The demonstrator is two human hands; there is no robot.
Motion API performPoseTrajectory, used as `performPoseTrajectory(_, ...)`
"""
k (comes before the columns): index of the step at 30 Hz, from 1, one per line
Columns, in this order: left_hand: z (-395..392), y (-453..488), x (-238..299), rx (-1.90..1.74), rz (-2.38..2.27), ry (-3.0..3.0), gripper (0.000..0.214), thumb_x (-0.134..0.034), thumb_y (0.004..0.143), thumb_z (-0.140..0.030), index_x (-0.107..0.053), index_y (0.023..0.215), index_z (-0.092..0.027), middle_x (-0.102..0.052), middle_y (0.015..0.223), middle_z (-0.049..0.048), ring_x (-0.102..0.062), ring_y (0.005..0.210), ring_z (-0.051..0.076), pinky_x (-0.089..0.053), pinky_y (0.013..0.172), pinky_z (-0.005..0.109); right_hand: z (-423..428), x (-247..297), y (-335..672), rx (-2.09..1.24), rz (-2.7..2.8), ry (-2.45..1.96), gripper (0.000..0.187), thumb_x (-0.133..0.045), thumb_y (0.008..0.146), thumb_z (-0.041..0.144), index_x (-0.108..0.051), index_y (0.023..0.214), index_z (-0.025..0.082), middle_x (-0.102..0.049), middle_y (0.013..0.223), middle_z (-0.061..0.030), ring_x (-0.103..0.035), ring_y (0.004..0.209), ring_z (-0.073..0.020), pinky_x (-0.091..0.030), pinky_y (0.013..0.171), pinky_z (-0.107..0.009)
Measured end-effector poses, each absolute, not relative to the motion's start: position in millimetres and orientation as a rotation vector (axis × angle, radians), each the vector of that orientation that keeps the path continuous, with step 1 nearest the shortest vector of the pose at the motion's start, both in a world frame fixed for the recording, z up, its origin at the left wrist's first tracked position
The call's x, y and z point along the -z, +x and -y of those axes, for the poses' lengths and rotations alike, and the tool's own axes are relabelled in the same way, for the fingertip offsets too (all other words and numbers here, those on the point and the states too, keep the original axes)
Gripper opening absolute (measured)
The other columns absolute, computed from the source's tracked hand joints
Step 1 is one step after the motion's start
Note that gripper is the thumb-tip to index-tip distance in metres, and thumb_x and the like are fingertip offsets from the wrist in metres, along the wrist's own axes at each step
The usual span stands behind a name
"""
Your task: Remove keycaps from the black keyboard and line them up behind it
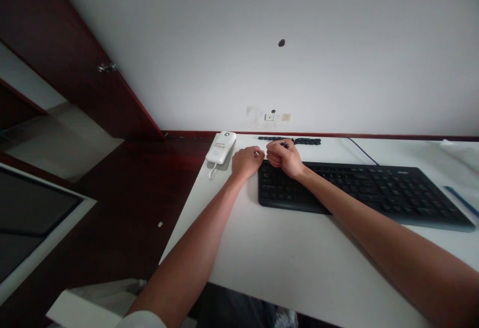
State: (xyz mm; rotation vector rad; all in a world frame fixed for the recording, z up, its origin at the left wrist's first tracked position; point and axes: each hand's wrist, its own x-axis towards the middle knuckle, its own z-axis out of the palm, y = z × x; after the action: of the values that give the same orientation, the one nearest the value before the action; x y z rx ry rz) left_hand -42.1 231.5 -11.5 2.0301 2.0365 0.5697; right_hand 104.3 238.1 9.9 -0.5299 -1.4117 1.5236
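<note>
A black keyboard [359,188] lies on the white desk [262,253]. At its far left corner my left hand [247,162] is closed, fingers curled in; whatever they may hold is hidden. Just right of it, my right hand [286,160] makes a loose fist over the keyboard's upper left part. Small black pieces that look like keycaps [285,145] show at the top of that fist. Behind the keyboard, near the wall, a row of black keycaps [309,141] runs along the desk, partly covered by my right hand.
A white power bank [221,148] with a short loop cable lies at the desk's left edge. A blue pen-like stick [462,200] and a whitish clear wrap [462,153] lie at right. A dark cable [362,151] runs behind the keyboard. Wall sockets [277,117] sit beyond.
</note>
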Motion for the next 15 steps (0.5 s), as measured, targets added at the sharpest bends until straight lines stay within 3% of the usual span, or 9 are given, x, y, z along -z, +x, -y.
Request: performPoseTrajectory(15,-232.2,-40.9,11.9,-0.569,-2.024,2.024,0.032,-0.05,0.098,-0.047,-0.077,0.096,-0.029,-0.079,0.097,0.0029,-0.07,0.093,0.025,-0.043,0.075,0.031,-234.3,-5.7,102.9,-1.47,1.396,-0.514,0.047,-0.062,0.084,0.031,-0.033,0.049,0.023,-0.025,0.045,0.008,-0.022,0.04,-0.0055,-0.015,0.041,-0.025)
